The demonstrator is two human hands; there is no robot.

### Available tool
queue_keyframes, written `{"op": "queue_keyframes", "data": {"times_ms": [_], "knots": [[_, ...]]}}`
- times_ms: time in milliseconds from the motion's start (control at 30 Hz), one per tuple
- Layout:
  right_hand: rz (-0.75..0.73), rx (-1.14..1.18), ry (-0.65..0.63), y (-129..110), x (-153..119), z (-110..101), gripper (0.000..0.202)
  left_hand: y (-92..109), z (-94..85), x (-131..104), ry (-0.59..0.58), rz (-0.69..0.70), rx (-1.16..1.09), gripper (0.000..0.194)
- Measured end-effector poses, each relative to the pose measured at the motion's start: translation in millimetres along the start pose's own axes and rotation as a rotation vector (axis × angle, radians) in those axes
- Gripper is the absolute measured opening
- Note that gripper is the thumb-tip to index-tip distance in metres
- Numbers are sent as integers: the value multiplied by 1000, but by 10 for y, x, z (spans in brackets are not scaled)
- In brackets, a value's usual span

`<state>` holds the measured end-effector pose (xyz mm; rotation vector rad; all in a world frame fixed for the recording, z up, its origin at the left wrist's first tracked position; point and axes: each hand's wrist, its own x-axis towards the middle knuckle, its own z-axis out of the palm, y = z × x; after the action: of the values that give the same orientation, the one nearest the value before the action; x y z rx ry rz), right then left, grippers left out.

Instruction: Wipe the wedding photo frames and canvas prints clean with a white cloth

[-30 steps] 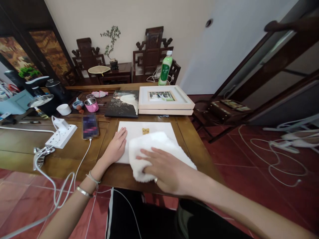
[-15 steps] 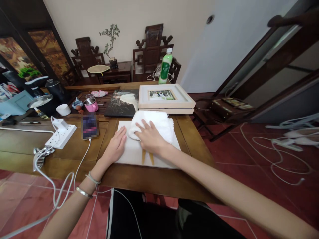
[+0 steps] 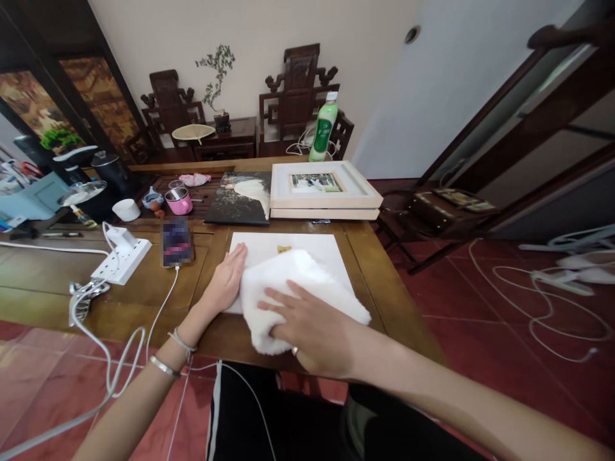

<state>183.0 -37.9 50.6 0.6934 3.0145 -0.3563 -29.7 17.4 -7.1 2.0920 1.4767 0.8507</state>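
Observation:
A flat white board (image 3: 317, 243) lies on the wooden table, with a small golden-brown piece (image 3: 284, 249) showing near its far edge. My left hand (image 3: 228, 278) rests along the board's left edge, fingers stretched out and holding nothing. Beneath my right hand (image 3: 312, 326) is a bunched white towel (image 3: 288, 275), with some fingers spread over its top and the thumb side tucked into it. The towel covers the middle and near part of the board and hangs past its near edge. Whatever lies under the towel is hidden.
Behind the board are a wooden picture frame (image 3: 331, 211) and a dark photo panel (image 3: 235, 208). A green bottle (image 3: 323, 131) stands farther back. Leftward are a phone (image 3: 177, 243) on a cable, a white power strip (image 3: 122, 262) and a pink cup (image 3: 179, 202).
My right hand has pulled the towel toward me, from the board's far part over its near edge. The golden-brown piece now shows at the far side. My left hand stays in place.

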Motion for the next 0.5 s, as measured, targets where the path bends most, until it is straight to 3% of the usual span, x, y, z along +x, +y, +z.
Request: {"op": "queue_keyframes", "data": {"times_ms": [133,233,367,500], "knots": [[243,-6,32,234,23,-112,45,-30,31,17,-49,34,77,49],[328,21,131,507,201,-159,44,-49,36,16,-50,60,88,46],[329,115,247,803,573,-223,44,-52,36,12,-44,64,98,46],[264,173,286,870,949,-301,41,-14,22,17,-38,63,121,46]]}}
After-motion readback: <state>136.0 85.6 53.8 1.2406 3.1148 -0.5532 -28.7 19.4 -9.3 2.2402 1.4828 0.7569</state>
